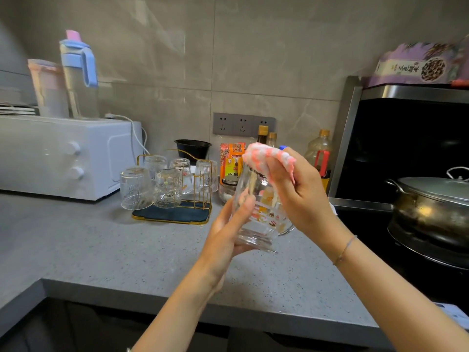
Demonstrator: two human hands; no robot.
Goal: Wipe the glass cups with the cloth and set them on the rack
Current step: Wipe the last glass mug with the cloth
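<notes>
Above the table (127, 250), right out front, the cup (264, 214) is up in the air, a clear glass with little printed pictures, tilted with its mouth away and up. The left grip (228, 232) is wrapped round its lower body and base, thumb on the near side. The right grip (297, 196) is pinching the pink-and-white cloth (266, 154), bunched over the rim. Wiping looks to be the step in hand, with the racking yet to come. Now the danger: the glass hangs on one hand alone, and a hard push from the cloth hand at the rim could twist it out of those fingers, more so if it is wet, and it would drop onto hard stone. Off to the left stands the rack (175, 215), well apart from the cup and crowded with five upturned glasses (135, 188); I cannot tell whether a free peg is left. Coming in carelessly there could clip a neighbour. On the right, the pot (431, 207) sits near that working forearm, so a wide elbow swing might catch it.
</notes>
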